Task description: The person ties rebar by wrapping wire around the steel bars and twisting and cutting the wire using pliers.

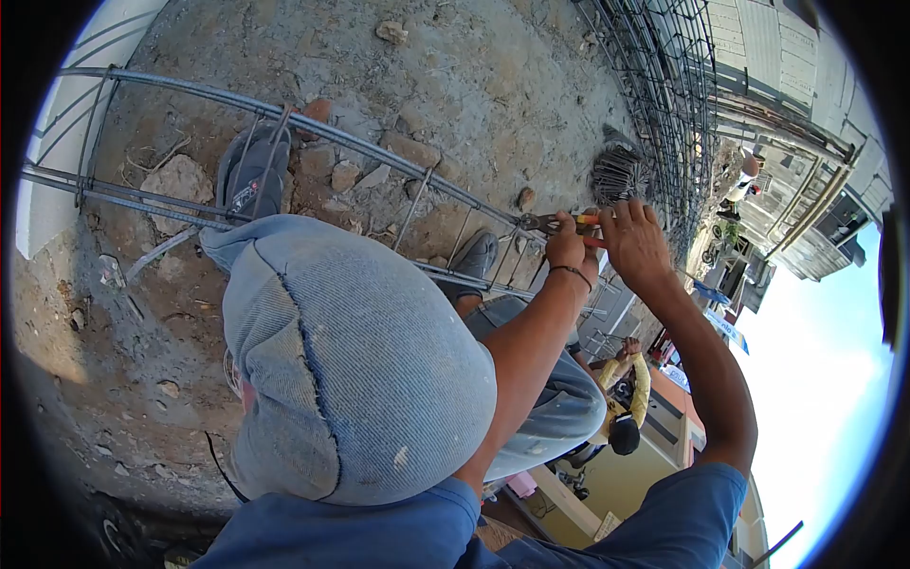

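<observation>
A pair of pliers (540,223) with dark jaws and red-and-yellow handles sits at a long rebar cage (379,156). The jaws are against the far end of one of its bars. My left hand (567,248), with a dark band at the wrist, is closed around the pliers near the joint. Beside it, my right hand (637,245) has its fingers curled over the handle ends, which it partly hides. Thin crosspieces (414,204) join the long bars of the cage. Any tie wire at the jaws is too small to make out.
My jeans-covered knee (360,360) and shoe (254,175) are close to the cage. Stones (180,190) lie on the dirt ground. Dark steel mesh (668,95) and a bundle of bent rods (621,175) stand beyond. A person in yellow (637,389) crouches nearby.
</observation>
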A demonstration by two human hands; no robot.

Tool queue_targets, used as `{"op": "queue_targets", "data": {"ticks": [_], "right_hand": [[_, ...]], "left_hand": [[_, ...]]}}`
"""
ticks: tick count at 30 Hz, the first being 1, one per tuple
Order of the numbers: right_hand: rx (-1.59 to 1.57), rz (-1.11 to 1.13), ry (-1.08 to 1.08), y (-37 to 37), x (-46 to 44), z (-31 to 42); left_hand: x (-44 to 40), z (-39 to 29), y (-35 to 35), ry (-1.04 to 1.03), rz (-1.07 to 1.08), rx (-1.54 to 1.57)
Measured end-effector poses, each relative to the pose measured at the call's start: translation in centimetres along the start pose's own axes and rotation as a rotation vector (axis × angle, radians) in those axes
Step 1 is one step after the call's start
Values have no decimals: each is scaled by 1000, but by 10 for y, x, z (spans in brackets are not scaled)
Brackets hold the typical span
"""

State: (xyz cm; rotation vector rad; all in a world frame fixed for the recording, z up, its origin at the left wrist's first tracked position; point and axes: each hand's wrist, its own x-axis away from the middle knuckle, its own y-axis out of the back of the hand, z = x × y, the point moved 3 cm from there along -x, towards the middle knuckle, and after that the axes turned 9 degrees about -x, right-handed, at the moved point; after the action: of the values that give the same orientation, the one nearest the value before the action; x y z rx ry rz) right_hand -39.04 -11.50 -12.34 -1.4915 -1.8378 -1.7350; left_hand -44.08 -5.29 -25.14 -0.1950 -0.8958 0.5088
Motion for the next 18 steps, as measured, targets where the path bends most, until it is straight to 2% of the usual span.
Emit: {"op": "queue_targets", "data": {"ticks": [1, 3, 4, 6, 7, 8, 9, 10, 12, 13, 15, 17, 18], "right_hand": [[0, 5, 3, 0, 4, 3], [349, -375, 139, 9, 12, 12], [352, -377, 140, 1, 16, 13], [124, -10, -60, -29, 17, 4], [126, -10, -56, -30, 17, -2], [-2, 76, -80, -32, 13, -9], [-131, 158, -109, -34, 9, -15], [-133, 155, -116, -28, 2, -22], [-722, 731, -355, -27, -8, -33], [-720, 735, -355, -34, -7, -38], [-1278, 957, -609, -55, -1, -45], [-1345, 968, -622, -57, 5, -40], [-1243, 918, -554, -57, 8, -36]], "left_hand": [[1, -2, -4, -7, 41, 20], [-2, 1, -1, -16, 88, 44], [-3, 1, 3, -1, 84, -9], [-1, -1, 4, 7, 84, -59], [4, -2, 4, 17, 29, -70], [7, -1, 7, 29, -26, -83], [11, -1, 9, 30, -25, -87], [8, 4, 13, 51, 4, -118], [8, 2, 10, 72, 37, -147], [4, 3, 12, 77, -5, -166], [-2, 5, 14, 79, -49, -180], [-6, 7, 15, 154, -176, -233], [-4, 7, 16, 130, -202, -251]]}}
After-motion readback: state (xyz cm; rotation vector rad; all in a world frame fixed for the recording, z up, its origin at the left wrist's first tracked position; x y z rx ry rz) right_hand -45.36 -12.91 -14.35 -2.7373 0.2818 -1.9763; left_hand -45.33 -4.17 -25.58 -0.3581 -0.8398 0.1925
